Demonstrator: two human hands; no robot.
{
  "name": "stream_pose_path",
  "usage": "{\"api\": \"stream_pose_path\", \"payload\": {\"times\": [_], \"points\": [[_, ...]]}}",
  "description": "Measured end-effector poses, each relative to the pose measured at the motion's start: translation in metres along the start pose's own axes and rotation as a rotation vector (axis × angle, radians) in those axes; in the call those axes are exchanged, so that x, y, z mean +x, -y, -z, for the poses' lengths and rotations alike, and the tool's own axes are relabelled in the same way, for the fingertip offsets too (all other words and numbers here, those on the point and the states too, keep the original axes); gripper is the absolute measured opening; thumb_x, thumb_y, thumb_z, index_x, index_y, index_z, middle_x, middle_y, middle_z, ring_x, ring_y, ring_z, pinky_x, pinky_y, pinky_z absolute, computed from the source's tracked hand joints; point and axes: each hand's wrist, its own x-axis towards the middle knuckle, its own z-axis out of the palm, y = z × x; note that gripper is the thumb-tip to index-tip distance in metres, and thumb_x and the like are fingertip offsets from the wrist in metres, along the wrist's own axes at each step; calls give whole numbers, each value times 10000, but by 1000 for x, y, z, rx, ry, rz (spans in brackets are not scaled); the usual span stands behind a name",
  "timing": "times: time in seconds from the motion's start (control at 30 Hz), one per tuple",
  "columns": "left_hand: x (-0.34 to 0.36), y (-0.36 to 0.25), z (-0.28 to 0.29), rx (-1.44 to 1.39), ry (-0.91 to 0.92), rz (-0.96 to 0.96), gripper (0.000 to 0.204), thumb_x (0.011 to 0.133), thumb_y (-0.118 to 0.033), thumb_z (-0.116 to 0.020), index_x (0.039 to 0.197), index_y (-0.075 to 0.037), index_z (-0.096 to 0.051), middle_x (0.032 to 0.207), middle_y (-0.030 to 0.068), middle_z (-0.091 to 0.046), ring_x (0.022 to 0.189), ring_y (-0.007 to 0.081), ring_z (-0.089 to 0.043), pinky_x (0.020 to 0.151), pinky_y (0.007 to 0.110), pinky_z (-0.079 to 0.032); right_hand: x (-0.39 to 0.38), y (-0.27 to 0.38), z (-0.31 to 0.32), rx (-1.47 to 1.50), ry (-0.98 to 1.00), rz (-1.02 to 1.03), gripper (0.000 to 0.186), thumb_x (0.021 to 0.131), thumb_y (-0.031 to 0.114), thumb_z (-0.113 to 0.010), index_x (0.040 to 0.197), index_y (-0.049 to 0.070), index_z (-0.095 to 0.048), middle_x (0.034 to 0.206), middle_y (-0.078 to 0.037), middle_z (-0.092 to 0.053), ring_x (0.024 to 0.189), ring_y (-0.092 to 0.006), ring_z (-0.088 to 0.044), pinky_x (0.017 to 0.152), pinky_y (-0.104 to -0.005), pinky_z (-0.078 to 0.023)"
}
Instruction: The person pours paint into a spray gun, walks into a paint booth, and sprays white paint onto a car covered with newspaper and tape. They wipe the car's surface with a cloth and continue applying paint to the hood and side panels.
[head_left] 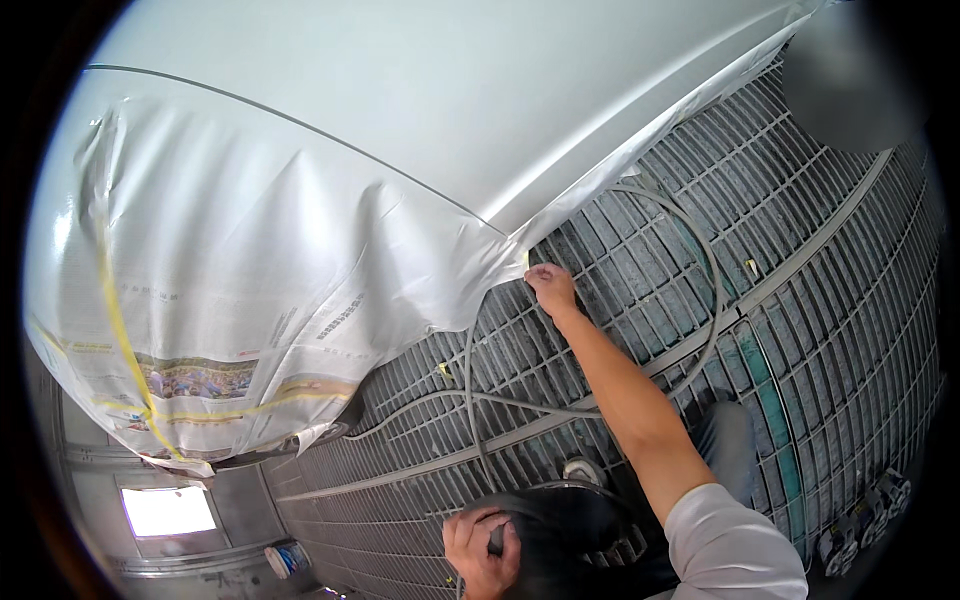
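My right hand (pixel 553 290) reaches out with fingers pinched at the corner of the masking sheet (pixel 480 265), where a bit of yellow tape shows. Whitish paper and newsprint make up this sheet, which drapes over the left part of a pale car body (pixel 400 90). Yellow masking tape (pixel 122 325) runs across it in strips. Low in the view, my left hand (pixel 482 555) is near my dark-trousered knee. Its fingers are curled, with a gap between thumb and fingers, and I see nothing held in it.
Below the car lies a metal grating floor (pixel 840 260). A grey hose (pixel 718 290) loops across it, passing under my right arm. A bright window (pixel 168 510) is at lower left. Dark wheeled items (pixel 862 525) stand at lower right. A blurred grey shape (pixel 850 80) covers the upper right.
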Motion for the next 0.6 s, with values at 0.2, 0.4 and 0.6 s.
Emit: {"api": "stream_pose_path", "payload": {"times": [0.2,0.4,0.6], "points": [[-4,12,-4,-24,-25,-10,130,711,-26,-675,834,-55,-643,932,95,-649,877,305,-571,808,393,-457,-38,32,4,111,88,-20,209,805,215,-724,887,25,-701,816,-87,-711,754,-177,-669,696,-314,-510],[-4,16,-6,-36,-73,-63,128,713,-17,-677,831,-56,-643,933,93,-653,872,299,-574,812,388,-457,-68,68,-6,134,149,99,178,805,181,-728,870,18,-695,806,-90,-709,742,-170,-667,694,-304,-512],[-6,17,-6,-43,-87,-64,131,716,-25,-681,837,-60,-645,936,86,-655,873,297,-577,807,385,-459,-97,99,-23,127,190,149,201,796,180,-737,875,-1,-700,786,-101,-706,737,-179,-670,692,-304,-519]]}}
